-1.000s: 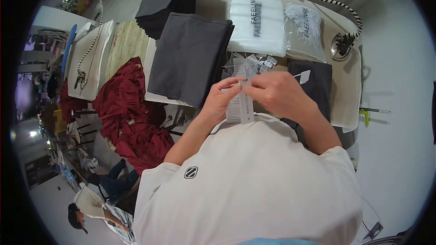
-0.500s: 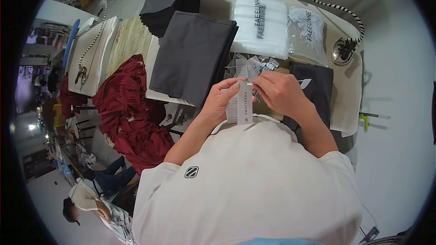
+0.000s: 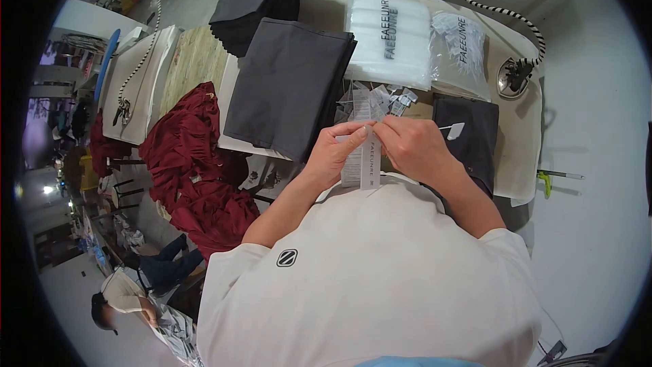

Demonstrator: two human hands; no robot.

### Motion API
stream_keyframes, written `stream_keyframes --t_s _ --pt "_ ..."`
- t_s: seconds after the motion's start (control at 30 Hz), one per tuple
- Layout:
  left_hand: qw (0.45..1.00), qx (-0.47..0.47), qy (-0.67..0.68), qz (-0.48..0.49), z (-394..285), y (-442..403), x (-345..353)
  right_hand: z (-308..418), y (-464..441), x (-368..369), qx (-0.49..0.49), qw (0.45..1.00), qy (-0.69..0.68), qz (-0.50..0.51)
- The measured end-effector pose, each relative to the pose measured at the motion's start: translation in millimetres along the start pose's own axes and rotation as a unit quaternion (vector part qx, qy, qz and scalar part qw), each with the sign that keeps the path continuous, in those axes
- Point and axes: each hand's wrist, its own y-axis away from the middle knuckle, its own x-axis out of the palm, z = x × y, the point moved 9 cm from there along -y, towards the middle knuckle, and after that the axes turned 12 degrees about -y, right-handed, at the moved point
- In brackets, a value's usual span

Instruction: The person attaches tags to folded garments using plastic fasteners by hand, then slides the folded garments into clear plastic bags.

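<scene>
Close to my chest, my left hand (image 3: 331, 158) pinches white paper hang tags (image 3: 371, 165), one printed FAEEUNRE, between thumb and fingers. My right hand (image 3: 415, 146) meets it at the tags' top end, its fingers pressed together. What those fingers grip is too small to make out. A white tag cord with a flat end piece (image 3: 456, 131) sticks out beyond the right hand, over a folded dark garment (image 3: 479, 112). Just past my fingers lies a heap of clear and silvery tags (image 3: 401, 98).
Folded grey garments (image 3: 288, 88) and a black stack (image 3: 255, 3) stand left of my hands. Clear FAEEUNRE bags (image 3: 387, 34) lie at the back, near a metal dish (image 3: 514, 78). Dark red cloth (image 3: 197, 156) is heaped at left. Another person (image 3: 125, 292) works at lower left.
My right hand has closed in against the left at the top of the tags. The hang tags have turned slightly and shifted, and the cord's end piece sits a little lower.
</scene>
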Motion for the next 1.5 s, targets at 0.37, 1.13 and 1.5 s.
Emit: stream_keyframes --t_s 0.37,1.13,1.5 --pt "0.965 0.101 -0.235 -0.048 -18 9 16 -15 11 2 0.078 0.986 -0.076 -0.131" --pt "0.947 0.084 -0.309 -0.006 -16 14 26 -48 31 20 0.213 0.91 -0.32 -0.155" --pt "0.83 0.203 -0.518 -0.041 -47 21 38 -79 34 66 0.295 0.748 -0.579 -0.138"
